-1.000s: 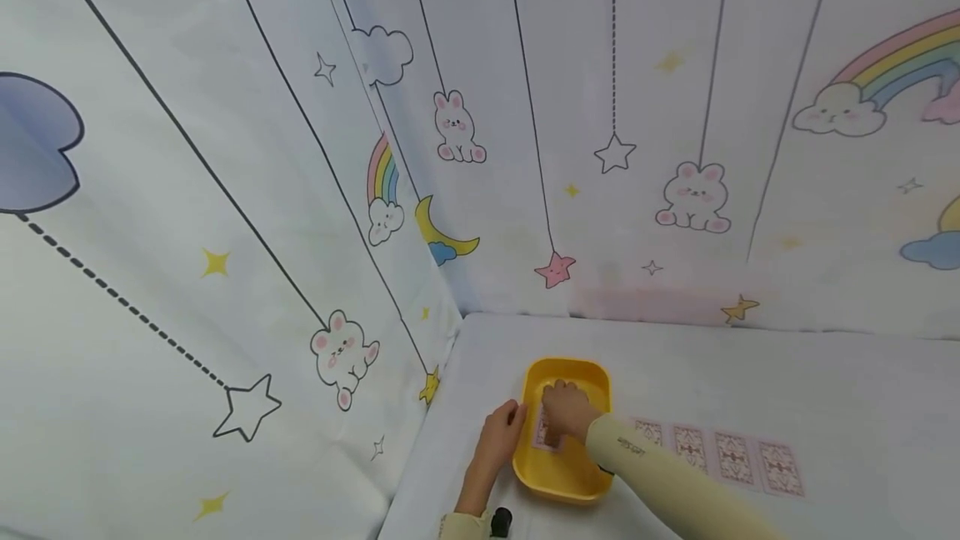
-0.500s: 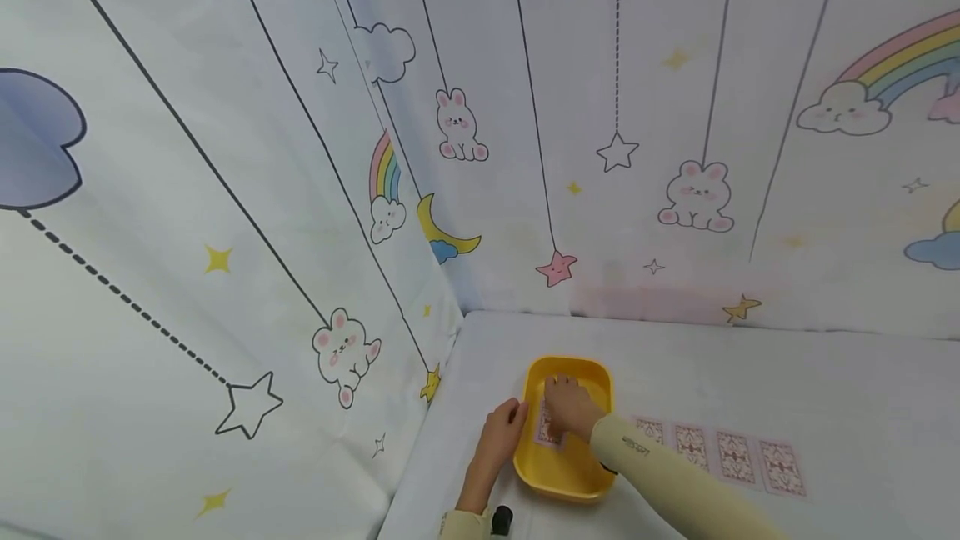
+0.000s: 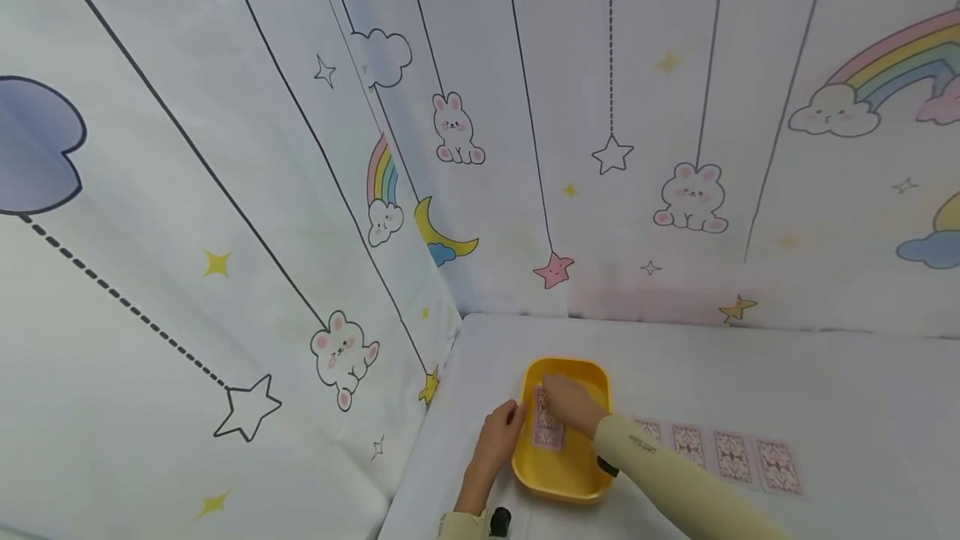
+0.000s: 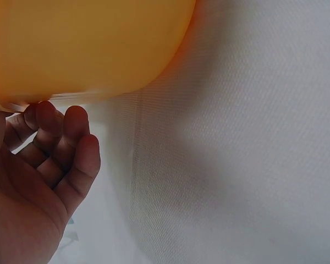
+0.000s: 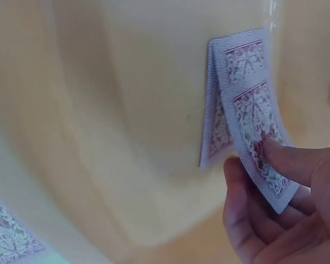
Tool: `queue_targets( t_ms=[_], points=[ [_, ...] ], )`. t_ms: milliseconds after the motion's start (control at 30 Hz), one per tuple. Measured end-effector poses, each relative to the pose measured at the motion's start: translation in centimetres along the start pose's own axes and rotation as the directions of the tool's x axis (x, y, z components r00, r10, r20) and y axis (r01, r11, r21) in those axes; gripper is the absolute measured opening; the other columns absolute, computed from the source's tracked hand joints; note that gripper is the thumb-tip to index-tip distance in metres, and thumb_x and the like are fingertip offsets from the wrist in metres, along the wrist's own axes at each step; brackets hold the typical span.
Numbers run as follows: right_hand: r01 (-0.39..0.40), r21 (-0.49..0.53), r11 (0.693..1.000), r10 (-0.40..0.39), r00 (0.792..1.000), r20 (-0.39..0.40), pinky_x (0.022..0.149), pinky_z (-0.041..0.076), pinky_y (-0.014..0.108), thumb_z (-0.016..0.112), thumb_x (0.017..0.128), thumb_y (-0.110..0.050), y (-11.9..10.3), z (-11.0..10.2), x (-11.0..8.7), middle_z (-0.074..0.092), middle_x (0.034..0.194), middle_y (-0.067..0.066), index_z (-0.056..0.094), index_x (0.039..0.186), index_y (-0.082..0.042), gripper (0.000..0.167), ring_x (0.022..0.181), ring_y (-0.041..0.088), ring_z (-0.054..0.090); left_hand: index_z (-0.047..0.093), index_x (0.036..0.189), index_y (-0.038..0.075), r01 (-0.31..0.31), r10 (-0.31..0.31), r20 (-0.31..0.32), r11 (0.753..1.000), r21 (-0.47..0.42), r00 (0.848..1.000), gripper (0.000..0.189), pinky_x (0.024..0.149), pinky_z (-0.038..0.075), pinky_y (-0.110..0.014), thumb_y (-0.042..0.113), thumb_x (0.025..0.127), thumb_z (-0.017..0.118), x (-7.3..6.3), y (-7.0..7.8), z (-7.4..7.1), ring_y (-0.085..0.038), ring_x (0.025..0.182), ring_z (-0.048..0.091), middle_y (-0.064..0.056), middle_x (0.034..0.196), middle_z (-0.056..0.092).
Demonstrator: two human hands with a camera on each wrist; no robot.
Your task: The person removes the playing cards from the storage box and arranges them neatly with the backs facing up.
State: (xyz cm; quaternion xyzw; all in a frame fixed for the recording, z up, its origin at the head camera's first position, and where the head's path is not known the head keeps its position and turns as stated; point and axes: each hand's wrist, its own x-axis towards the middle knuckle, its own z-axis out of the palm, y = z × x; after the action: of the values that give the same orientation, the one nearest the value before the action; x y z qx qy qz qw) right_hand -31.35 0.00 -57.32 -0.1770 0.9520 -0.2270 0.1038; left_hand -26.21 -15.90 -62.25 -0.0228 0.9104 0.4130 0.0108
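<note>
A yellow plastic tray (image 3: pixel 566 486) stands on the white table. My left hand (image 3: pixel 497 440) holds its left side, with the fingers (image 4: pixel 87 157) curled against the outer wall just under the rim; the thumb is mostly hidden. Inside the tray, my right hand (image 3: pixel 572 403) pinches a playing card (image 5: pixel 257 124) between thumb and fingers. This card is tilted and slightly bent, its patterned pink back showing. Just behind it in the right wrist view lies another playing card (image 5: pixel 214 135) on the tray floor, partly covered. How many cards lie there I cannot tell.
A row of several face-down playing cards (image 3: pixel 732 457) lies on the table (image 3: pixel 862 407) right of the tray; the right forearm (image 3: pixel 660 469) partly covers it. Patterned cloth walls (image 3: pixel 375 298) rise behind and to the left. A small black object (image 3: pixel 500 521) sits by the left wrist.
My right hand has moved slightly back from the tray's left side, so more of the card's back shows. The left hand and the tray have stayed in place.
</note>
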Motion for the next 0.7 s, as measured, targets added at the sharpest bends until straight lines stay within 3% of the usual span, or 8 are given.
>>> queue_targets(
  t_ms=[167,267,333,400,467,567,700],
  points=[
    [-0.009,-0.031,0.999,0.009,1.000,-0.010,0.074,0.052,0.037,0.058,0.095,0.002,0.5,-0.1,0.1,0.062,0.087,0.008,0.061,0.101,-0.002,0.008,0.076,0.019,0.056,0.051,0.083,0.014,-0.032,0.032,-0.003,0.999,0.004,0.999,0.031,0.052,0.032,-0.023,0.034,0.107,0.048,0.0,0.0,0.2,-0.008,0.060,0.040,0.006,0.069,0.042],
    [-0.025,0.034,0.999,0.025,1.000,0.001,0.093,0.053,0.045,0.057,0.095,0.005,0.9,0.0,0.3,0.067,0.109,0.016,0.060,0.119,0.003,0.025,0.096,0.025,0.063,0.052,0.084,0.014,-0.045,0.045,-0.002,0.999,0.001,0.999,0.031,0.052,0.032,-0.023,0.034,0.107,0.047,0.0,0.1,0.2,-0.008,0.060,0.040,0.006,0.070,0.042],
    [-0.051,0.113,0.992,0.049,0.999,0.023,0.099,0.050,0.048,0.056,0.095,0.008,1.1,0.0,0.5,0.065,0.120,0.020,0.056,0.128,0.004,0.034,0.104,0.027,0.062,0.052,0.084,0.014,-0.041,0.041,0.002,0.999,-0.002,0.999,0.032,0.052,0.032,-0.023,0.035,0.107,0.047,0.0,0.2,0.2,-0.008,0.060,0.041,0.006,0.070,0.043],
    [-0.070,0.186,0.980,0.064,0.997,0.041,0.094,0.053,0.046,0.056,0.092,0.011,1.3,-0.1,0.5,0.064,0.120,0.021,0.052,0.130,0.005,0.039,0.100,0.027,0.062,0.053,0.084,0.015,-0.031,0.031,0.005,1.000,-0.001,0.999,0.032,0.053,0.033,-0.023,0.036,0.107,0.047,0.0,0.2,0.1,-0.008,0.061,0.041,0.006,0.070,0.044],
    [-0.073,0.246,0.966,0.064,0.997,0.044,0.082,0.055,0.040,0.058,0.088,0.013,1.4,-0.4,0.3,0.064,0.112,0.019,0.050,0.127,0.004,0.040,0.090,0.024,0.059,0.053,0.084,0.015,-0.019,0.019,0.008,1.000,-0.004,1.000,0.032,0.053,0.033,-0.023,0.037,0.106,0.047,-0.1,0.2,0.1,-0.008,0.061,0.042,0.006,0.070,0.045],
    [-0.075,0.322,0.944,0.065,0.997,0.041,0.065,0.049,0.032,0.061,0.085,0.012,1.6,-1.1,-0.3,0.061,0.097,0.014,0.049,0.119,0.001,0.038,0.078,0.021,0.055,0.053,0.085,0.015,-0.008,0.008,0.009,1.000,-0.011,1.000,0.032,0.054,0.034,-0.023,0.038,0.106,0.048,-0.1,0.3,0.0,-0.009,0.062,0.043,0.005,0.071,0.045],
    [-0.063,0.403,0.913,0.059,0.998,0.021,0.061,0.044,0.028,0.067,0.087,0.004,1.9,-2.0,-1.5,0.058,0.086,0.008,0.053,0.115,-0.005,0.033,0.071,0.018,0.052,0.053,0.086,0.015,0.006,-0.006,0.011,1.000,-0.019,1.000,0.031,0.054,0.035,-0.023,0.037,0.106,0.048,-0.2,0.2,-0.1,-0.009,0.063,0.044,0.005,0.071,0.046]
  ],
)
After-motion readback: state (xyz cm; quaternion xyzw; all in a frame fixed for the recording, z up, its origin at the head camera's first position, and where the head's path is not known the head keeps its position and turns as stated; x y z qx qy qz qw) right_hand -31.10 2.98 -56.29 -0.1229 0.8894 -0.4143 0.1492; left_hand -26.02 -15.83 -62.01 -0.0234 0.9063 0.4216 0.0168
